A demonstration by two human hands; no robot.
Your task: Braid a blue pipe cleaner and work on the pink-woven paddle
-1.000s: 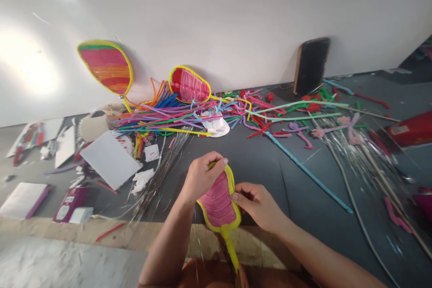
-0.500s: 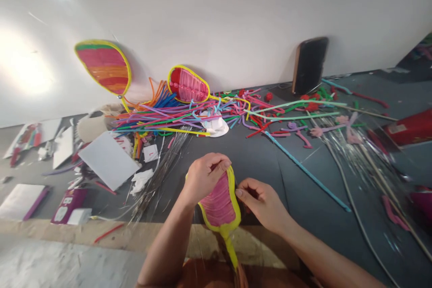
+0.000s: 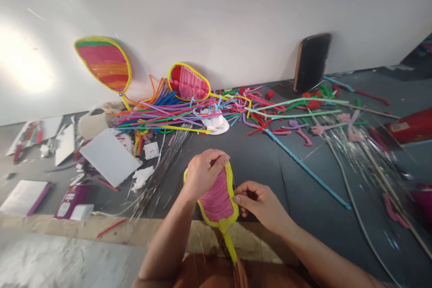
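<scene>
A paddle-shaped pipe-cleaner piece (image 3: 219,200), pink inside with a fuzzy yellow rim and yellow stem, is held upright near the table's front edge. My left hand (image 3: 204,173) lies over its upper left part, thumb and fingers closed on the top rim. At the right rim is my right hand (image 3: 258,200), its thumb and forefinger pinched together close to the yellow edge. Whatever lies between those fingertips is too small to make out. The stem runs down toward my body, over something brownish at the bottom.
Two similar yellow-rimmed pieces, one striped (image 3: 104,65) and one pink and red (image 3: 189,83), lean on the wall. A phone (image 3: 312,63) stands at right. Loose pipe cleaners (image 3: 162,114), wires (image 3: 165,171), a white card (image 3: 110,157) and a purple box (image 3: 70,202) are scattered about.
My right hand has shifted slightly down along the right rim, its pinch now closer to the yellow edge. My left hand keeps its hold on the top; the view has moved a little.
</scene>
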